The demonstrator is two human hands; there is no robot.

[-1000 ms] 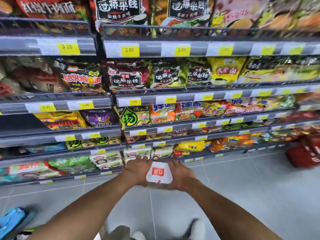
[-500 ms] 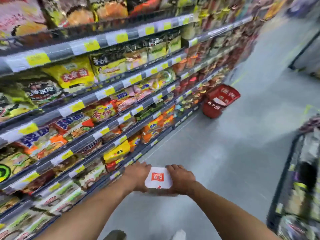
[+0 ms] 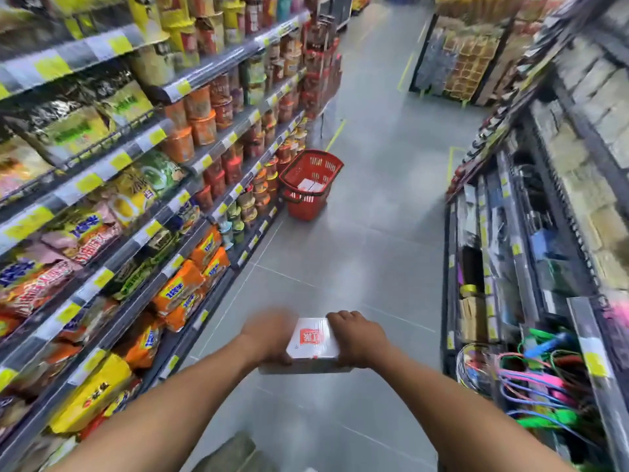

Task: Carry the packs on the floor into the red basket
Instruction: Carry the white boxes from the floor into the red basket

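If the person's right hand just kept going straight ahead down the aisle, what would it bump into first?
Probably nothing soon. The right hand, gripping the white pack, faces bare grey floor. The red basket sits farther ahead and a little left, so it may pass beside it; depth is hard to judge.

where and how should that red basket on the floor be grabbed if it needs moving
Probably by the dark handle folded down along the near rim of the red basket, reaching from above on the aisle side. The basket stands upright with its left side close against the shelves, so that side is blocked, and its slotted walls slope and offer little hold. White packs already lie inside, so lift it level.
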